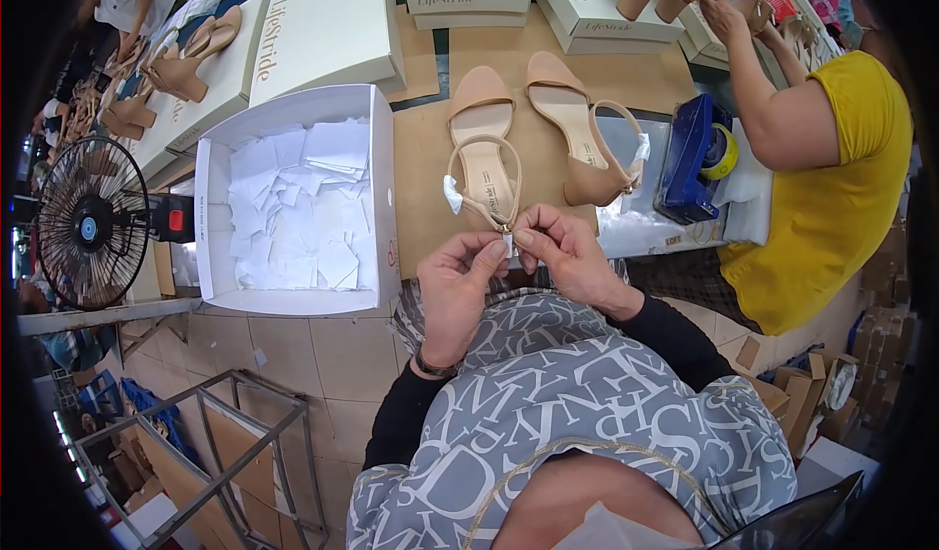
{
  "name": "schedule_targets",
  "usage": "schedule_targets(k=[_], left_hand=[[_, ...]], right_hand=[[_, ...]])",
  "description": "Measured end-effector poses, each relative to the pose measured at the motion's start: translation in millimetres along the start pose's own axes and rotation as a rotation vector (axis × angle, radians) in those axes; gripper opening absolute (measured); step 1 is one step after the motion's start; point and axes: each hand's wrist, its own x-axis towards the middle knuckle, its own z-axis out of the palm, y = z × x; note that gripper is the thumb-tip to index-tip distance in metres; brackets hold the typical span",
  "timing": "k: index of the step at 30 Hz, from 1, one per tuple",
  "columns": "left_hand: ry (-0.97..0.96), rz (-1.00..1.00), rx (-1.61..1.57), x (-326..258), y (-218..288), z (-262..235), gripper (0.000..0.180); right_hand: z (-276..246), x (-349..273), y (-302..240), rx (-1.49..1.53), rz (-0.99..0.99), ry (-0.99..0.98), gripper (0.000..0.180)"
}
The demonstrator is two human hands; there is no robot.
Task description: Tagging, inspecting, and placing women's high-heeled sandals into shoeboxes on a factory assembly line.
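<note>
Two tan high-heeled sandals lie in front of me on brown paper, toes pointing away. The left sandal [481, 95] has its heel end toward me, with a white wrapping on its ankle strap. At its back, my left hand [458, 286] and my right hand [577, 262] meet, both closed in a pinch. Between their fingertips shows a small white paper slip [508, 243], by what looks like a metal zip pull. The right sandal [558, 95] rests apart, a white wrapping on its strap too.
Left of the sandals stands a white open box [383, 198] of cut paper slips. Behind it are lidded shoeboxes [323, 37]. A black fan [90, 225] is at far left. To the right sit a blue tape dispenser [685, 164] and a co-worker in a yellow shirt [831, 208].
</note>
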Motion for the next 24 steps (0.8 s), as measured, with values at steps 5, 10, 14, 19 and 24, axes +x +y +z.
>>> schedule_targets(k=[5, 10, 14, 19, 24], left_hand=[[-0.09, -0.084, -0.114, 5.5, 0.1, -1.8, 0.012], [-0.112, -0.096, -0.136, 6.2, -2.2, 2.5, 0.012], [-0.108, -0.12, -0.129, 5.7, -2.7, 3.1, 0.013], [-0.124, -0.133, -0.137, 6.3, -4.1, 2.3, 0.015], [-0.123, -0.132, -0.154, 6.9, -6.6, 5.6, 0.015]], right_hand=[[-2.3, -3.1, -12.1, -0.006, 0.048, -0.005, 0.012], [6.6, -14.3, -16.4, -0.114, 0.008, 0.112, 0.016], [-1.0, -13.1, -14.1, 0.004, 0.119, 0.107, 0.016], [-10.5, -9.7, -15.1, 0.136, 0.236, 0.033, 0.017], [-10.1, -20.6, -17.0, -0.248, 0.127, 0.162, 0.017]])
